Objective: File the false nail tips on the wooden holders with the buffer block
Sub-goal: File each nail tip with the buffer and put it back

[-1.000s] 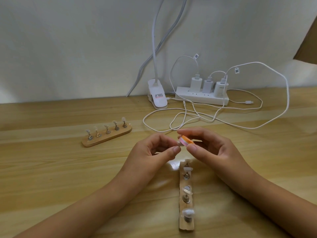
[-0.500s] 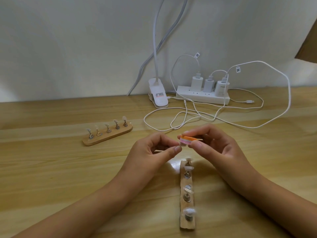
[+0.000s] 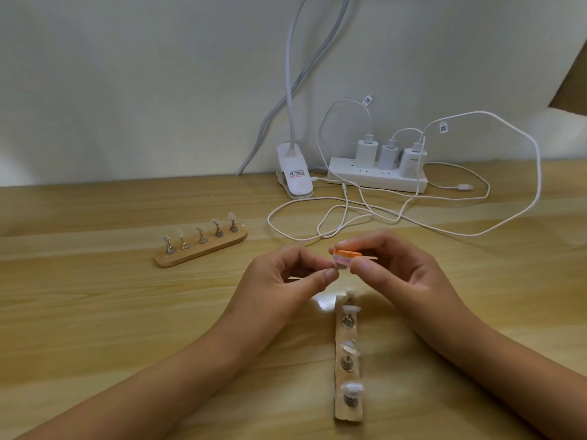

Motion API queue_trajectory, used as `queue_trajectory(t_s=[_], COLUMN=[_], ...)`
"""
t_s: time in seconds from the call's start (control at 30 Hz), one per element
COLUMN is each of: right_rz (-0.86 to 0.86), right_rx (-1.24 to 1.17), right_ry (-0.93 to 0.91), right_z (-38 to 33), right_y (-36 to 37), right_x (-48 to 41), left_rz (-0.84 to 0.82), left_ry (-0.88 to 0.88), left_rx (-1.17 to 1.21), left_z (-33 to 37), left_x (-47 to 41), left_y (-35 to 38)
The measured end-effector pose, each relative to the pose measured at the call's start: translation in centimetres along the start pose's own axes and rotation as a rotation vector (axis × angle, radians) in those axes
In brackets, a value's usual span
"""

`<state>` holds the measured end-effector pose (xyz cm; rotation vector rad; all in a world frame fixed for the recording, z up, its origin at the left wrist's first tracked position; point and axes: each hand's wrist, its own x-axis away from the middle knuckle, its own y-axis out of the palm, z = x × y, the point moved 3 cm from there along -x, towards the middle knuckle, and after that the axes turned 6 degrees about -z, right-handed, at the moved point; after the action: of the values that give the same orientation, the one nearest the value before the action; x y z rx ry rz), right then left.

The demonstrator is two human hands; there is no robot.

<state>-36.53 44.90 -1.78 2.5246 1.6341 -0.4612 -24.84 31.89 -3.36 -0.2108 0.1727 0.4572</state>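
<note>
My right hand (image 3: 403,268) pinches a small buffer block (image 3: 346,255) with an orange top between thumb and fingers, above the table. My left hand (image 3: 282,284) pinches something small right against the block's left end; I cannot make out what it is. Just below both hands a wooden holder (image 3: 347,360) lies lengthwise toward me, with several clear nail tips on metal stands. A second wooden holder (image 3: 201,246) with several nail tips sits further left.
At the back stand a white power strip (image 3: 378,179) with three chargers and a white clip lamp base (image 3: 293,176). White cables (image 3: 349,217) loop over the wooden table just behind my hands.
The buffer block has tilted flatter and shifted slightly in my right hand's fingers. My left hand stays at the block's left end.
</note>
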Motion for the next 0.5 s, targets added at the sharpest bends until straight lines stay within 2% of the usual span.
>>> queue_trajectory(t_s=[0.07,0.2,0.37,0.5], right_rz=[0.025,0.005,0.042,-0.013], right_rx=[0.012,0.029,0.014,0.024], right_ry=[0.054,-0.037,0.018,0.003], right_z=[0.19,-0.18,0.08,0.2], right_y=[-0.09,-0.03,-0.34,-0.09], right_x=[-0.15,0.1,-0.24,-0.21], left_rz=[0.004,0.017,-0.001,0.0], left_ry=[-0.003,-0.009,-0.001,-0.001], left_rx=[0.004,0.015,0.005,-0.008], left_z=[0.02,0.12,0.12,0.06], left_x=[0.02,-0.01,-0.02,-0.12], left_y=[0.03,-0.05,0.02,0.0])
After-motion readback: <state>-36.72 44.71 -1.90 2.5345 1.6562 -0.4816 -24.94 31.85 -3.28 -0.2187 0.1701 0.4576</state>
